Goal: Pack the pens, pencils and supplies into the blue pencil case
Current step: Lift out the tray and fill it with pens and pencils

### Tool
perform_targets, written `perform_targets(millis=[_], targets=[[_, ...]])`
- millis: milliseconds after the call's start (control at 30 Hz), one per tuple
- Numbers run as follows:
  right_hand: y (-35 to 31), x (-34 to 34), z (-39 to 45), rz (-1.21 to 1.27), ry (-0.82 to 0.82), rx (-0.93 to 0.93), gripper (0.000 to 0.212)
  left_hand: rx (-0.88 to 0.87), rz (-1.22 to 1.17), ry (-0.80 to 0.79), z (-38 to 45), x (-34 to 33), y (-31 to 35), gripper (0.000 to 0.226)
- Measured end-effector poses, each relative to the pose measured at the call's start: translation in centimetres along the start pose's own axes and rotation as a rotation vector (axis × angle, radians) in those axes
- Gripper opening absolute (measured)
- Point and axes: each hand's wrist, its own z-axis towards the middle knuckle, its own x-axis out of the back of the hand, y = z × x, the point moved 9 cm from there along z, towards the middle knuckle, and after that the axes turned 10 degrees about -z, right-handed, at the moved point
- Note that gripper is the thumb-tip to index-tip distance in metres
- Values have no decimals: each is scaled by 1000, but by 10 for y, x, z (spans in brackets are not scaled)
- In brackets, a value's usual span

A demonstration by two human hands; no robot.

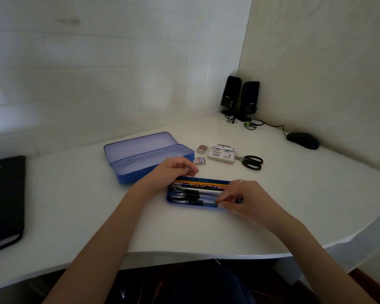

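Two hands at blue inner tray [185, 202] of pens and pencils, near desk edge: left hand [176, 168] loosely curled, empty; right hand [235, 197] pinching a pen. Arranging step. Next: tray into open blue pencil case [149, 157] just behind.

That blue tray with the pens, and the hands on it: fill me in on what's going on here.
A person is loading pens and pencils into a shallow blue tray on the white desk. The right hand has its fingers on the pens at the tray's right end; the left hand rests curled at its far edge. The blue pencil case lies open behind, nothing visible in it. Two erasers, a sticky-note pack and scissors sit unpacked beside it.
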Motion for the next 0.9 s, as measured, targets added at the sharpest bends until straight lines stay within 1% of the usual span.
perform_targets(millis=[100, 167, 200, 267, 300, 333, 367, 400, 433, 467, 500, 567, 633, 700, 800, 900], targets=[[-3, -2, 3, -7, 34, 29, 17, 7, 18, -8, -2, -1, 2, 24], [-3, -4, 1, -13, 38, 39, 17, -28, 15, 24, -4, -1, 8, 22], [-3, -4, -1, -13, 46, 51, 16, -69, 11, 75, -5, 1, 13, 19], [-6, -5, -6, 15, 60, 87, 16, -192, 33, 255, -13, 12, 25, 9], [-8, -6, -9, 35, 61, 102, 16, -278, 106, 358, -19, 20, 34, 5], [-9, -8, -10, 45, 64, 111, 16, -371, 247, 446, -25, 27, 43, 4], [-9, -8, -11, 42, 72, 109, 16, -442, 446, 511, -30, 32, 50, 6], [-8, -7, -12, 29, 82, 95, 15, -472, 658, 557, -32, 34, 53, 11], [-6, -7, -12, 13, 93, 75, 13, -456, 836, 590, -31, 37, 52, 17], [-4, -6, -12, 2, 100, 56, 10, -405, 948, 600, -29, 40, 48, 23], [-3, -6, -12, -2, 104, 39, 9, -353, 1000, 595, -27, 42, 44, 27], [-1, -6, -13, -6, 114, 10, 11, -332, 1028, 572, -25, 40, 41, 26], [-1, -7, -13, -31, 109, -11, 8, -338, 1056, 551, -23, 37, 40, 20], [-2, -8, -14, -95, 97, -30, 6, -311, 1065, 539, -21, 37, 37, 19], [-4, -10, -15, -153, 113, -29, 8, -335, 1016, 572, -23, 38, 40, 20], [-8, -11, -14, -144, 131, 1, 8, -381, 985, 606, -28, 38, 46, 20]])
